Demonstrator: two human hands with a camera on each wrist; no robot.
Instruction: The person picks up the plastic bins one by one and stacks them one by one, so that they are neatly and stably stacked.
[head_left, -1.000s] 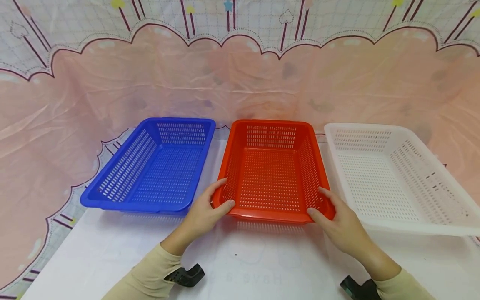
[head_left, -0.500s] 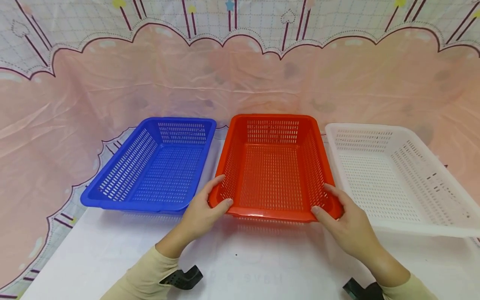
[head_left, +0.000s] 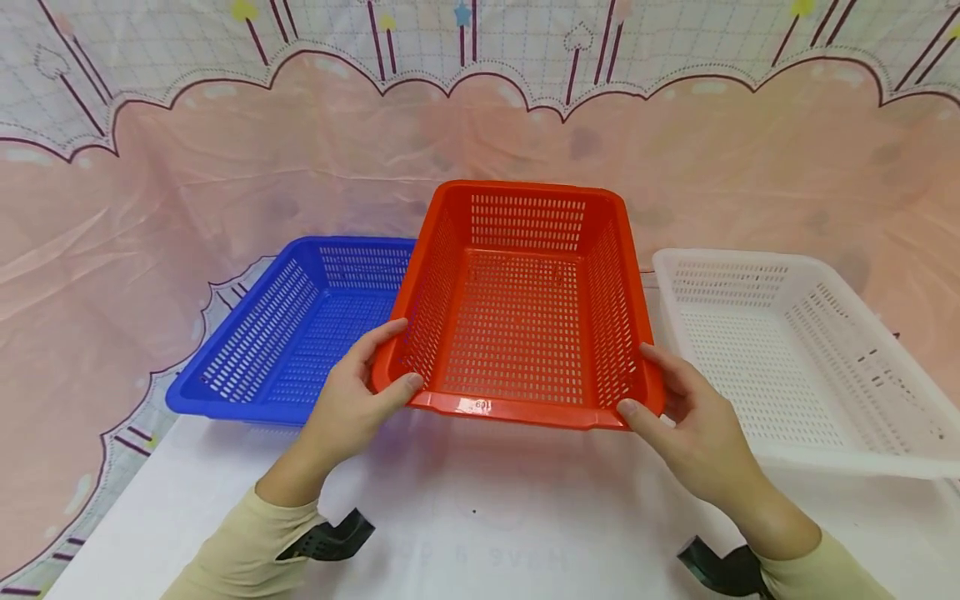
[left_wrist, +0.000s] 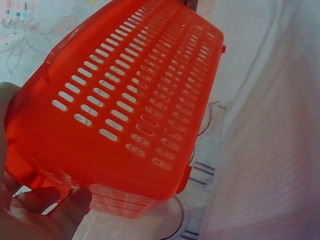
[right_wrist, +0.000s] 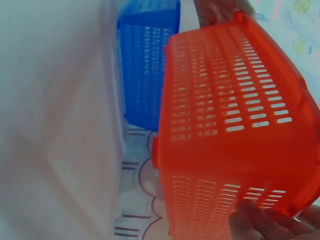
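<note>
A red perforated plastic basket [head_left: 517, 408] is held up off the table between both hands, slightly tilted, its far end higher in view. My left hand [head_left: 347, 412] grips its near left corner, thumb over the rim and fingers against the outer side. At the near right corner my right hand [head_left: 697, 437] grips the rim the same way. In the left wrist view, fingers [left_wrist: 75, 207] curl under the red basket's wall [left_wrist: 120, 160]. The right wrist view shows fingertips [right_wrist: 245, 220] against the slotted wall of the red basket [right_wrist: 225, 155].
A blue basket [head_left: 247, 408] stands on the left, partly hidden behind the red one. To the right stands a white basket [head_left: 825, 457]. All are by a white table [head_left: 480, 542] backed by a patterned pink cloth [head_left: 300, 142].
Both hands have lifted the red basket from between the other two and shifted it left, so that it now overlaps the blue basket in view. The blue and white baskets stay put.
</note>
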